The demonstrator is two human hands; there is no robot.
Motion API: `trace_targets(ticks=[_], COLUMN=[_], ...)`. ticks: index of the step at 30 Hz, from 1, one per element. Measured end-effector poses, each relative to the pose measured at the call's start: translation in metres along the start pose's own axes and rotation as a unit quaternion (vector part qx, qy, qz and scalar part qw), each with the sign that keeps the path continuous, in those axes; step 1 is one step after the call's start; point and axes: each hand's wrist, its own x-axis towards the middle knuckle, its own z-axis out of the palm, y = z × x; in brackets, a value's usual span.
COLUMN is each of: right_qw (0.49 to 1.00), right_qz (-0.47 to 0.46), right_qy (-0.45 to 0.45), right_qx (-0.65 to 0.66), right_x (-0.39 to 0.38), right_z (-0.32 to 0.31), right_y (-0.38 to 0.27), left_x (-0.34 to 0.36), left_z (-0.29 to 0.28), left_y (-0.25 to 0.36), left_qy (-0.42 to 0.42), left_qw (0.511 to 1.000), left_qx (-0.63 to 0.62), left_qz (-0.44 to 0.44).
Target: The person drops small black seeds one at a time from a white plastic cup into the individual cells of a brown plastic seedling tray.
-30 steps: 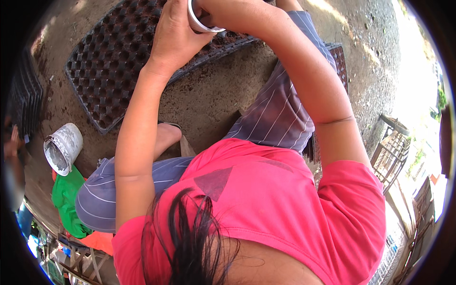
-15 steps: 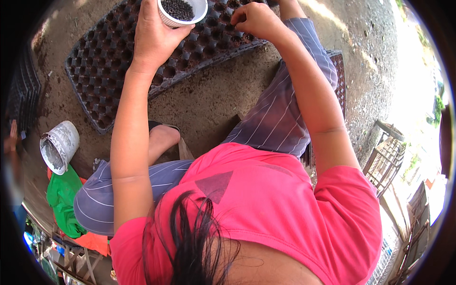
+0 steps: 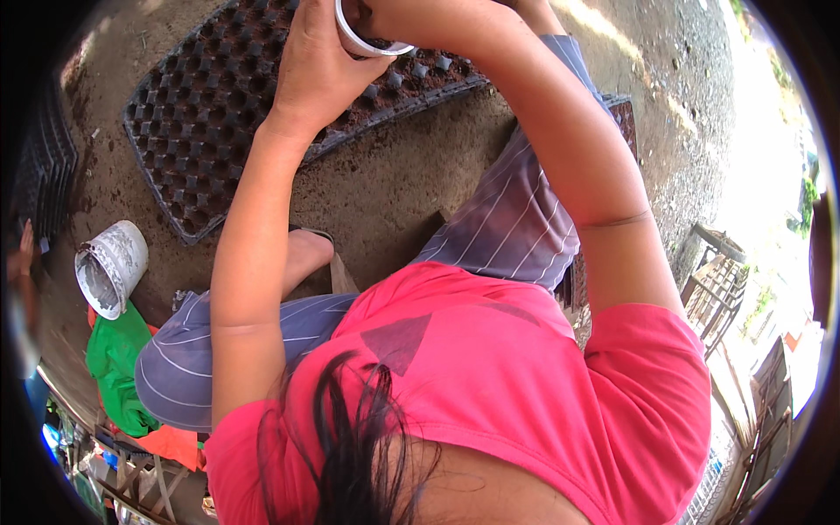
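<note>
My left hand grips a small white plastic cup at the upper edge of the view, its thumb along the near rim. My right hand reaches over the cup with its fingers down inside the mouth; the fingertips are hidden. Only a little of the cup's dark contents shows beneath that hand. Below both hands lies a black seedling tray with rows of round cells, with brown soil in them. Its far side runs out of view.
A dirty white bucket lies tipped at the left, against green cloth. Stacked dark trays stand at the far left, near another person's hand. A woven cage-like basket sits at the right.
My right hand has moved left from over the tray into the cup. My left hand has shifted slightly right with the cup, whose small dark grains are now mostly covered.
</note>
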Motion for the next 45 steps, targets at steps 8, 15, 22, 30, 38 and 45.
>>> trace_targets(ticks=[8, 15, 22, 30, 38, 45], right_qw=[0.987, 0.978, 0.972, 0.970, 0.993, 0.994], right_qz=[0.118, 0.159, 0.186, 0.197, 0.070, -0.086], right_qy=[-0.026, -0.013, -0.039, -0.038, 0.077, 0.060], right_qx=[0.108, 0.134, 0.138, 0.137, 0.053, 0.041], right_x=[-0.032, -0.034, -0.033, -0.032, -0.027, 0.009], right_z=[0.044, 0.069, 0.058, 0.054, 0.061, 0.019], right_y=[0.093, 0.093, 0.085, 0.080, 0.099, 0.010], left_x=[0.001, 0.002, 0.003, 0.003, 0.002, -0.002], left_z=[-0.022, -0.026, -0.025, -0.026, -0.019, -0.013], left_y=[-0.026, -0.034, -0.032, -0.034, -0.029, -0.027], left_qy=[0.054, 0.060, 0.055, 0.045, 0.043, 0.010], left_qw=[0.997, 0.997, 0.997, 0.998, 0.997, 0.997], left_qx=[0.053, 0.050, 0.047, 0.044, 0.056, 0.070], left_qz=[-0.002, -0.014, -0.002, -0.006, -0.007, -0.024])
